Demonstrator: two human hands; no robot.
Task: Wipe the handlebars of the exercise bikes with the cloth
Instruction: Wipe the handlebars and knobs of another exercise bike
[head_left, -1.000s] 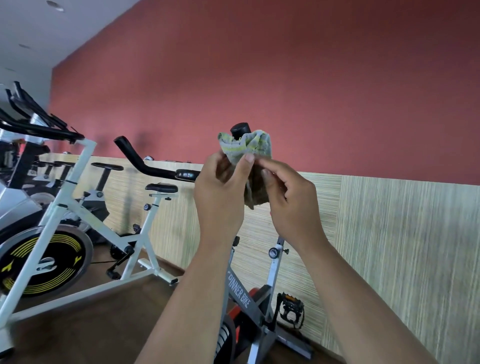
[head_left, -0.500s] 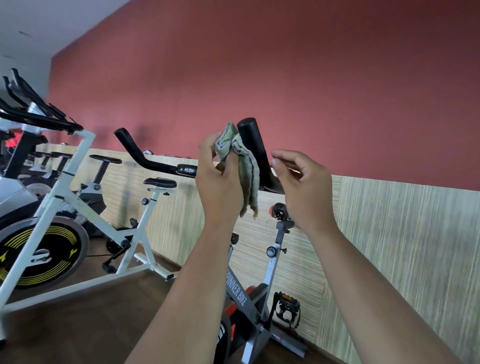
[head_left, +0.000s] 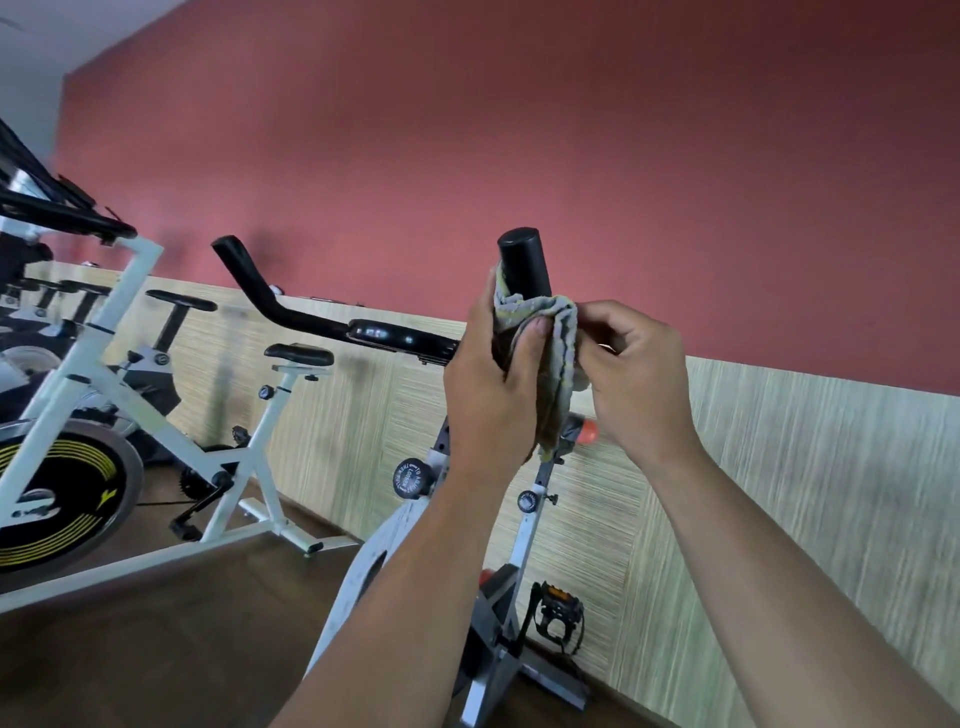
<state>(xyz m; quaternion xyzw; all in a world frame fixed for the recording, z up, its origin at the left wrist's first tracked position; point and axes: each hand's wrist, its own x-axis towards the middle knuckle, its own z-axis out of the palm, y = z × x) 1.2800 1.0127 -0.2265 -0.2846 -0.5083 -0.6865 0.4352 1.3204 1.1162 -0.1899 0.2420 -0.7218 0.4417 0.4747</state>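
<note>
**Head view.** We are looking forward and slightly up at the near bike's handlebar (head_left: 395, 332). Its right horn (head_left: 522, 265) is rising steeply in front of us. The horn's long axis is running from the crossbar up to a rounded black tip, which is showing bare above the cloth (head_left: 563, 358).

The cloth is lying around the horn just below that tip, and its loose end is hanging down along the bar. Our left hand (head_left: 488, 384) is clamping the cloth against the near side of the horn, with the thumb pressing into the fabric. It is the hand directly on the bar. Our right hand (head_left: 641, 374) is sitting just beside it on the right. Its fingers are curled and, as far as we can tell, are pinching the cloth's outer fold rather than the bar itself.

We are judging that the wipe is turning on the horn's axis. A stroke should be travelling up toward the bare tip or down toward the crossbar, with the left hand leading.

The other horn (head_left: 244, 265) is pointing up and to the left, well apart from both hands. A white bike (head_left: 101, 332) is standing further left, its handlebars untouched.
</note>
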